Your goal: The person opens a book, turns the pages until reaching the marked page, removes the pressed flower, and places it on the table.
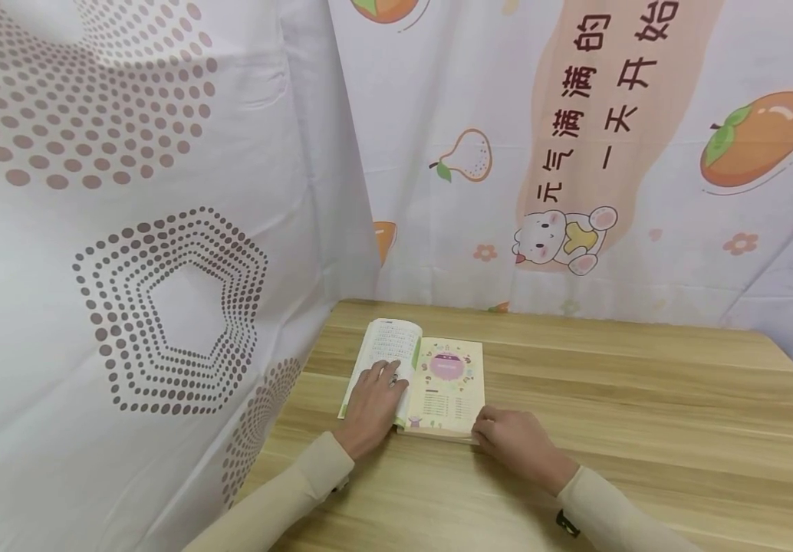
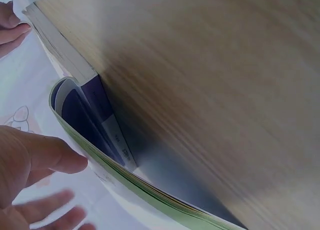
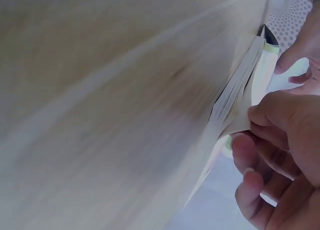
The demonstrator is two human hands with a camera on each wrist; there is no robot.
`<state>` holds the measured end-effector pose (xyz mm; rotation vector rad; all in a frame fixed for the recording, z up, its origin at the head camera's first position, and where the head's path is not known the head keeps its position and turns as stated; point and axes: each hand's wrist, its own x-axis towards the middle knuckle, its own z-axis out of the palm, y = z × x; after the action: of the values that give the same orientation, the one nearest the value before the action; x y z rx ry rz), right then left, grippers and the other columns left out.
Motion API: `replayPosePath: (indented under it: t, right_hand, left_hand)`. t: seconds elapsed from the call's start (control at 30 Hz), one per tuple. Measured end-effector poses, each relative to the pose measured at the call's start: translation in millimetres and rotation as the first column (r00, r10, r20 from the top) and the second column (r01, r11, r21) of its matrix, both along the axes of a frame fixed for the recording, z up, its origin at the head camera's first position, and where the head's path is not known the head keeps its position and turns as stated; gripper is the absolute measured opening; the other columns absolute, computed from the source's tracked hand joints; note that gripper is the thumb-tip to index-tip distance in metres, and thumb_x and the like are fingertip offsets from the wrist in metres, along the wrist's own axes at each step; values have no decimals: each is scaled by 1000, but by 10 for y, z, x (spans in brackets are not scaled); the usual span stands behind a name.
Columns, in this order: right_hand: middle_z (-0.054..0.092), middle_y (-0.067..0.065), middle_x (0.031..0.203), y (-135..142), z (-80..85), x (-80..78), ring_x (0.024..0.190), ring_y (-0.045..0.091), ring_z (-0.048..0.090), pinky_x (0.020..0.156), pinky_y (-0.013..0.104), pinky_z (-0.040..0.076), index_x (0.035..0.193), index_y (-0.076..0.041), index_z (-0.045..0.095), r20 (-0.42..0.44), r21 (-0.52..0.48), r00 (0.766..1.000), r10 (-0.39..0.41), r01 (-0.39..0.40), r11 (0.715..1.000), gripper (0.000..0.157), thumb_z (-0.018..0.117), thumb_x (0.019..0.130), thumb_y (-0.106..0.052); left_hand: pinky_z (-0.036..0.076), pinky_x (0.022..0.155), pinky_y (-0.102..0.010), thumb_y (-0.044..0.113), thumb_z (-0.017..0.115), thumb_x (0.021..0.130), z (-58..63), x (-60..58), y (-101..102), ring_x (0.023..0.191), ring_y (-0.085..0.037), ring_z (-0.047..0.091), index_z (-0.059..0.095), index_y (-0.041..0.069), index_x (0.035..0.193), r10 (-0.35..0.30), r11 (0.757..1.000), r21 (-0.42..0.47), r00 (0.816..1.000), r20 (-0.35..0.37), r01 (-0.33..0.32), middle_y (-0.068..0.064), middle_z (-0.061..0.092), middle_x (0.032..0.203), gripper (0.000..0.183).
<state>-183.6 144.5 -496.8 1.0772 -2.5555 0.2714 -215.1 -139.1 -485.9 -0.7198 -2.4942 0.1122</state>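
An open book (image 1: pixel 462 395) lies on the wooden table, its right page showing a pink round title and printed lines. Text fills its left page (image 1: pixel 384 343). My left hand (image 1: pixel 369 402) rests on that left page with the fingers spread fairly straight; a ring shows on one finger. At the lower right corner of the book, my right hand (image 1: pixel 517 445) pinches the page corner (image 3: pixel 241 121) between thumb and index finger, lifting it a little from the block beneath. The dark blue spine (image 2: pixel 97 95) shows under the curved left pages in the left wrist view.
The wooden table (image 1: pixel 617 383) stretches away to the right of the book. A white curtain with dot patterns (image 1: pixel 169 322) hangs close on the left. Behind the table hangs another curtain (image 1: pixel 438 253) with fruit prints and writing.
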Motion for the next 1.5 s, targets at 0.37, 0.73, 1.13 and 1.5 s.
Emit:
replayPosePath:
  t: [0.37,0.73,1.13,1.5]
  right_hand:
    - [69,-2,90,41,6,0,71,11,67,58,28,56,90,-12,78,-33,22,999,12,-11,1000,7,79,86,-6]
    - [71,-10,83,64,50,-46,71,1,62,59,25,53,80,-19,76,31,-124,1000,4,-1,992,20,80,78,0]
    - [72,-14,92,19,153,-38,67,-6,56,59,21,50,87,-23,78,159,-298,986,-48,94,950,11,83,86,-13]
    - [64,9,131,20,179,-22,58,-8,45,52,19,43,132,-11,67,170,-395,978,-118,177,902,48,83,88,-14]
  left_hand:
    - [58,78,-32,5,70,90,-57,-6,1,100,-23,67,78,12,100,-85,995,70,990,109,77,-5,74,108,15]
    - [56,76,-33,12,70,90,-84,-10,45,103,-22,64,77,14,88,-154,984,109,981,122,141,-3,71,104,8]
    - [50,69,-34,81,69,72,-77,21,112,92,-21,57,70,21,76,-105,993,62,981,166,96,5,63,91,60]
    - [54,76,-37,28,66,95,-49,18,107,99,-24,66,76,5,100,-87,993,87,988,124,77,-6,73,103,26]
